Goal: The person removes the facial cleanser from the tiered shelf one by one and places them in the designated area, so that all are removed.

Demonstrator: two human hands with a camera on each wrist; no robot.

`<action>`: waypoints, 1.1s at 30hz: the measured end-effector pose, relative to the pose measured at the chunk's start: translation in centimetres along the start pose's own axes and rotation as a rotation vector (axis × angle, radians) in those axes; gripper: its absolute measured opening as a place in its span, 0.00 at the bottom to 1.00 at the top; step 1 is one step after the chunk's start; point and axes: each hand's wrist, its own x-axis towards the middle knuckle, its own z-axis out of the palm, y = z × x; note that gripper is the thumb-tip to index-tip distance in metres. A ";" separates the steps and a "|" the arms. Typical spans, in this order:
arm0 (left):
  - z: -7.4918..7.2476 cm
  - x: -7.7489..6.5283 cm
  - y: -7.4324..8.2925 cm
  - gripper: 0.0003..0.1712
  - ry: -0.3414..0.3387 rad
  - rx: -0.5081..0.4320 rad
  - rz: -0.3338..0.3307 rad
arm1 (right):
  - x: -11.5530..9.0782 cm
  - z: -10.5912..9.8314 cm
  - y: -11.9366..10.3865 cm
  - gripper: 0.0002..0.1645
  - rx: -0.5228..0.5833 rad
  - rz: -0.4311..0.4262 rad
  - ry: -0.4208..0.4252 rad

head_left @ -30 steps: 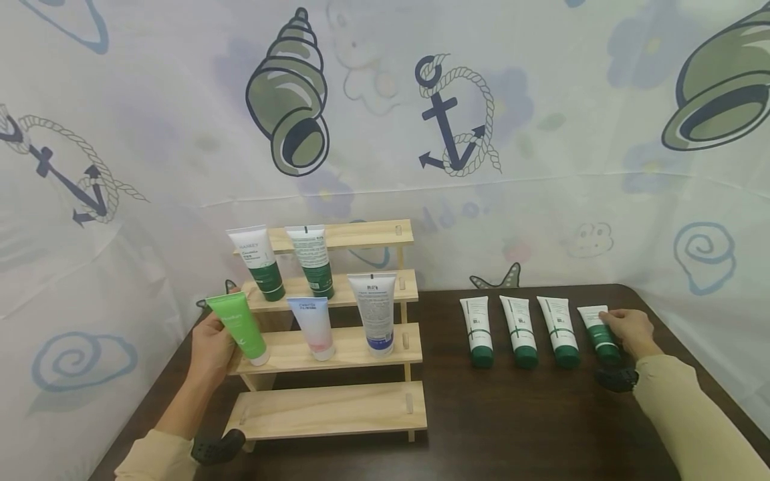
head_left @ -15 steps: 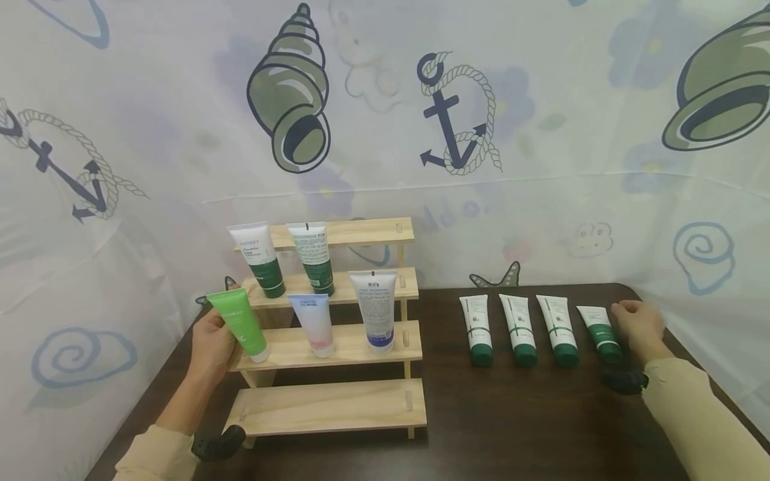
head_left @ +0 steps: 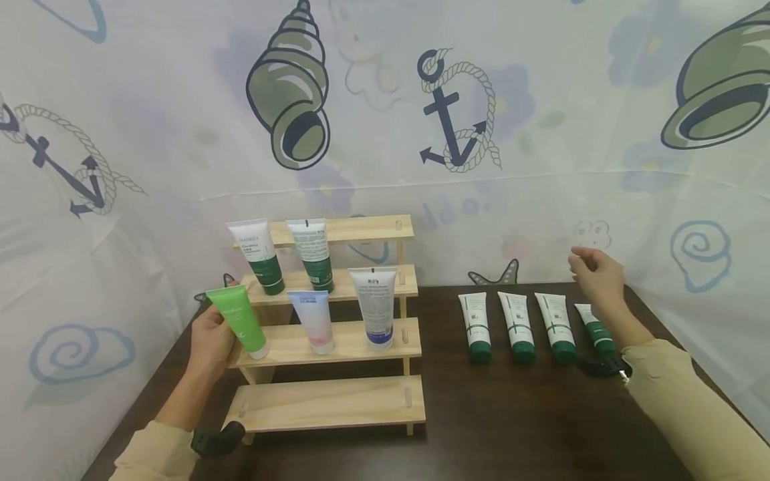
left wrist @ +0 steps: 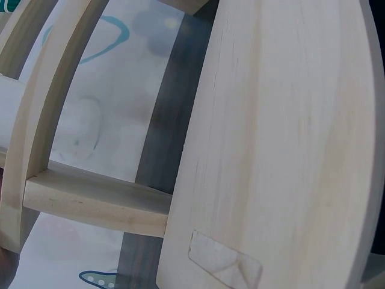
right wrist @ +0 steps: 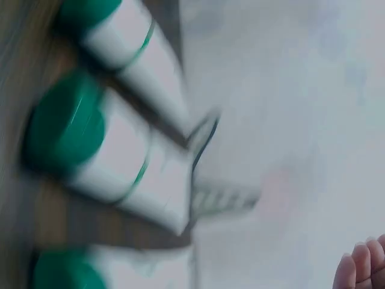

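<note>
My left hand (head_left: 210, 341) grips the left side of the stepped wooden rack (head_left: 325, 404), partly hidden behind a green tube (head_left: 239, 319) on the rack's second step from the bottom. Only a dark sliver of that hand shows at the left wrist view's edge, beside the bare wooden step (left wrist: 283, 144). My right hand (head_left: 598, 277) is raised, holding nothing, above a small white-and-green tube (head_left: 598, 331) lying at the right end of a row. Loosely bent fingers (right wrist: 362, 265) show in the right wrist view, apart from the blurred white tubes with green caps (right wrist: 72, 129).
A blue-pink tube (head_left: 313, 321) and a grey-white tube (head_left: 374, 307) share the green tube's step. Two white-and-green tubes (head_left: 259, 254) stand one step higher. Several similar tubes (head_left: 517, 327) lie on the dark table (head_left: 511, 414), before a printed cloth (head_left: 373, 133).
My right hand let go of the small tube at the row's end, moved right, then rose up and leftward above it. The left hand stays at the rack.
</note>
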 end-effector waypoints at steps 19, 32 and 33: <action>0.0 0.1 -0.1 0.26 0.003 -0.017 -0.005 | -6.5 8.7 -19.7 0.18 0.457 -0.455 -0.338; 0.1 0.0 0.0 0.24 0.016 -0.020 0.005 | -8.8 13.0 -25.1 0.18 0.465 -0.468 -0.506; 0.1 0.0 0.0 0.24 0.017 -0.016 0.003 | -8.9 13.3 -25.4 0.18 0.460 -0.464 -0.516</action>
